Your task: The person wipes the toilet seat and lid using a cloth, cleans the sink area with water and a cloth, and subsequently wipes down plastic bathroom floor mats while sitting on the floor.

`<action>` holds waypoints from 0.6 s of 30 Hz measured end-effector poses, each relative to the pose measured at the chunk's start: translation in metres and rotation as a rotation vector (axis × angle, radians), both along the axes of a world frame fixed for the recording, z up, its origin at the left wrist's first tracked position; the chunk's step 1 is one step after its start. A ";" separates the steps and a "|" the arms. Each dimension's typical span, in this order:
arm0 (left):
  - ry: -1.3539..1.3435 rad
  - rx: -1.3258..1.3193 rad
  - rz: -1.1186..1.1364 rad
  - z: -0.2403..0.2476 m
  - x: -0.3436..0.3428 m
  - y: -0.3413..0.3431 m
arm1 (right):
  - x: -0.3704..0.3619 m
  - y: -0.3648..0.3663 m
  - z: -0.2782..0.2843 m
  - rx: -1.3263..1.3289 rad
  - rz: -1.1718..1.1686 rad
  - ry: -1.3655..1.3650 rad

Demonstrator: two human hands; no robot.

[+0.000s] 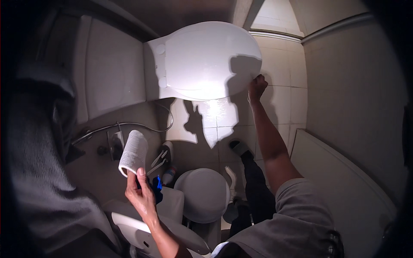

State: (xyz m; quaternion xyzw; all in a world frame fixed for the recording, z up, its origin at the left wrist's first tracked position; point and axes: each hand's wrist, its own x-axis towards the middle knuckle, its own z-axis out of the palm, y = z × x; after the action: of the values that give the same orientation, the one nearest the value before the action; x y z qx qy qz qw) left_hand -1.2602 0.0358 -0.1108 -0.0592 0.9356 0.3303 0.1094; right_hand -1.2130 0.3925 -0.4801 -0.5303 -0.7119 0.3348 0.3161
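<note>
White embossed paper roll (135, 149) is pinched by the left hand (143, 198), near side of the toilet lid (202, 64). Right hand (257, 87) is curled at the lid's front rim; whether anything's gripped can't be told.

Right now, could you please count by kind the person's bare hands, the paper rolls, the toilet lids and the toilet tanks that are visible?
Hands: 2 (left hand, right hand)
Paper roll: 1
Toilet lid: 1
Toilet tank: 1
Total: 5

Paper roll (134, 150) left of toilet lid (193, 64)
</note>
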 end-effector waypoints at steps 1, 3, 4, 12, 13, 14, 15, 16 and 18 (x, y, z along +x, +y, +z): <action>-0.006 0.024 -0.001 -0.001 0.000 0.003 | -0.003 0.005 -0.003 -0.155 -0.107 0.062; 0.065 -0.042 -0.004 -0.006 -0.002 -0.019 | -0.039 -0.034 0.032 -0.441 -0.299 0.174; 0.031 -0.051 0.012 -0.005 0.001 -0.021 | -0.044 -0.043 0.051 -0.560 -0.413 0.222; 0.011 -0.028 -0.056 0.006 -0.003 -0.010 | -0.029 -0.006 0.030 -0.472 -0.322 0.205; 0.005 -0.013 -0.050 0.006 -0.002 -0.008 | -0.024 -0.001 0.032 -0.376 -0.304 0.179; -0.023 0.000 -0.047 0.006 -0.003 -0.006 | -0.020 -0.001 0.035 -0.281 -0.288 0.151; -0.009 -0.012 -0.046 0.006 -0.001 -0.011 | -0.020 -0.016 0.050 -0.371 -0.277 0.245; 0.004 -0.015 -0.053 0.005 0.000 -0.013 | -0.020 -0.026 0.069 -0.369 -0.227 0.294; 0.009 -0.048 -0.106 0.003 0.001 -0.015 | -0.022 -0.040 0.118 -0.347 -0.141 0.392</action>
State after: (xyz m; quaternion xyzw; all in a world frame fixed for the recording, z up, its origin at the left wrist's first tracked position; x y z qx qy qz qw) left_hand -1.2595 0.0211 -0.1083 -0.0104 0.9455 0.3020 0.1210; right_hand -1.2349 0.3521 -0.3618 -0.5499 -0.5304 0.5253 0.3746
